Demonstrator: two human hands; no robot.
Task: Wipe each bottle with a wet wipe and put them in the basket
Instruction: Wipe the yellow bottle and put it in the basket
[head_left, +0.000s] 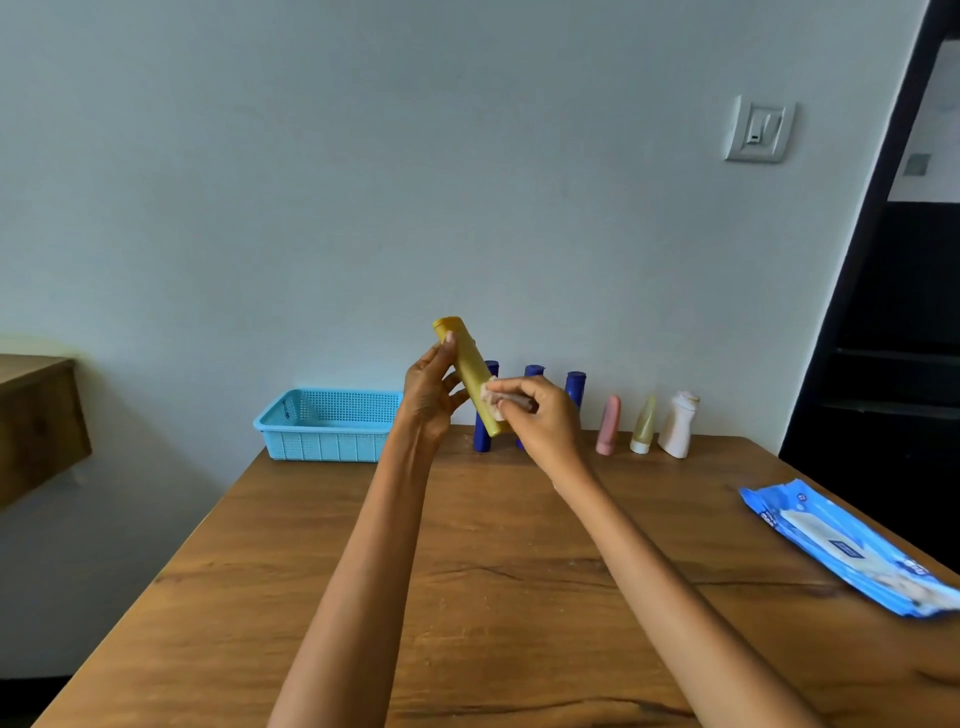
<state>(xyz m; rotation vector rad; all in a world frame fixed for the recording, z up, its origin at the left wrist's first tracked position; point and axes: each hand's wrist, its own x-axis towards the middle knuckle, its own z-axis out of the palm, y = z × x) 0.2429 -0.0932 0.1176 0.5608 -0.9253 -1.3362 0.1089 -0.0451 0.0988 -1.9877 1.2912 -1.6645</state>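
Observation:
My left hand (428, 392) holds a tall yellow bottle (467, 364) tilted in the air above the table, fingers curled round its upper part. My right hand (540, 415) pinches a crumpled wet wipe (493, 400) against the bottle's lower half. Behind the hands, three dark blue bottles (575, 387) stand in a row at the table's far edge, partly hidden. To their right stand a pink bottle (609, 425), a small yellowish tube (643, 426) and a white bottle (678, 425). A light blue basket (327, 426) sits at the far left corner; no bottle shows inside it.
A blue pack of wet wipes (847, 545) lies near the right edge of the wooden table (467, 571). The wall runs right behind the bottles. A wooden piece of furniture (36, 415) stands off to the left, and a dark shelf unit (893, 364) to the right.

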